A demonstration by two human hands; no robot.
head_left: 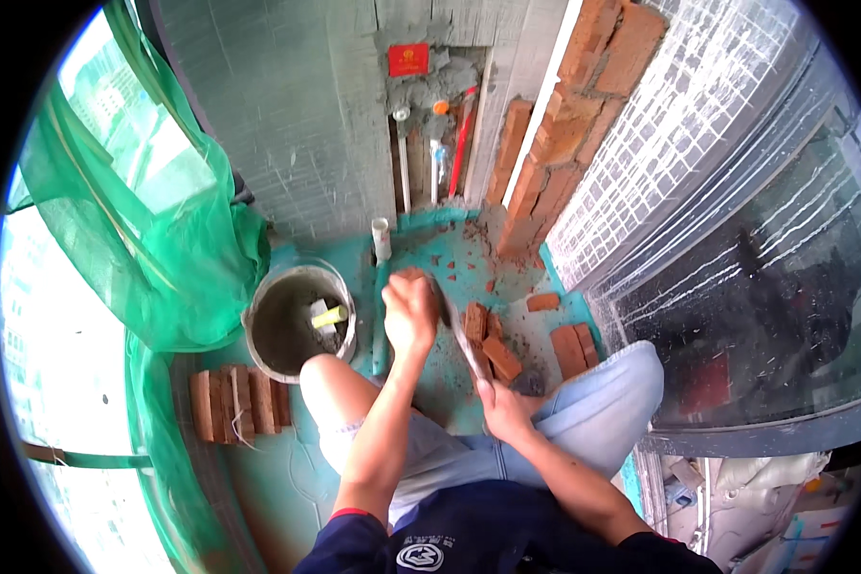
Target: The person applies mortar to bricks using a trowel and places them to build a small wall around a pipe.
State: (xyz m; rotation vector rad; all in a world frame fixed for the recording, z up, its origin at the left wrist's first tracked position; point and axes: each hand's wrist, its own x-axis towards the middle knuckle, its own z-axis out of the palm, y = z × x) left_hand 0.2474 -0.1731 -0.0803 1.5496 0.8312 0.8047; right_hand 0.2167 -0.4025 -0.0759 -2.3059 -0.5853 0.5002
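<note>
My right hand (507, 411) is closed round the lower end of a long, pale-handled hammer (466, 344), which slants up to the left. Its dark, narrow head lies right beside my left hand (411, 311). That hand is a closed fist in front of my knees, and what it grips is mostly hidden; a bit of brown shows at its top. Below the hammer, several broken red bricks (500, 359) are heaped on the green floor. A bucket (254, 335) stands to the left, with grey mortar and a yellow-handled tool (330, 317) in it.
Stacked bricks (239, 404) sit at the left, beside green netting (134, 268). A white pipe (381, 239) rises near the bucket. Ahead, a wall recess holds pipes (437, 158). A brick column (545, 172) and a glass door (756, 316) stand on the right.
</note>
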